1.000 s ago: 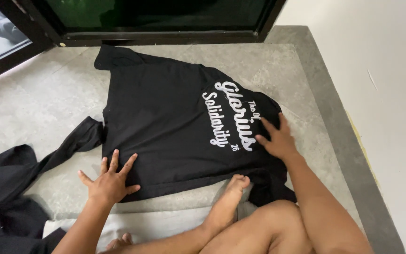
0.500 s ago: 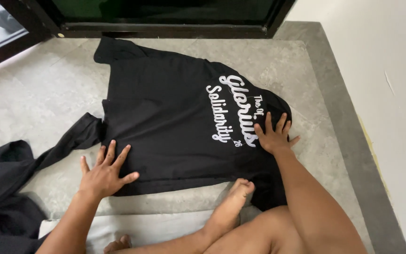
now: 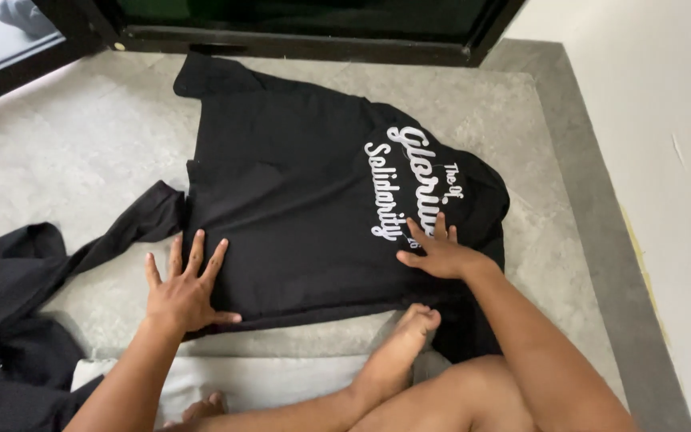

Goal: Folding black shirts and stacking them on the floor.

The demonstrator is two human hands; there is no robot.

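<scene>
The black T-shirt [image 3: 297, 200] lies spread flat on the grey mottled floor [image 3: 65, 160], with white script lettering on the part nearer the wall. Its cloth looks soft and matte, with a few shallow folds. The left hand [image 3: 184, 290] lies flat on the near hem of the T-shirt, fingers spread apart, gripping nothing. The right hand [image 3: 441, 252] presses flat on the T-shirt just beside the lettering, fingers close together and stretched out. A bare foot [image 3: 397, 352] touches the near edge of the T-shirt between the two hands. To the left of the T-shirt lies a second black garment [image 3: 9, 320], crumpled. A pale folded cloth [image 3: 257, 380] lies just near the T-shirt's hem. Beyond the T-shirt stands a dark door frame [image 3: 297, 44]; to its right rises a white wall [image 3: 665, 160].
</scene>
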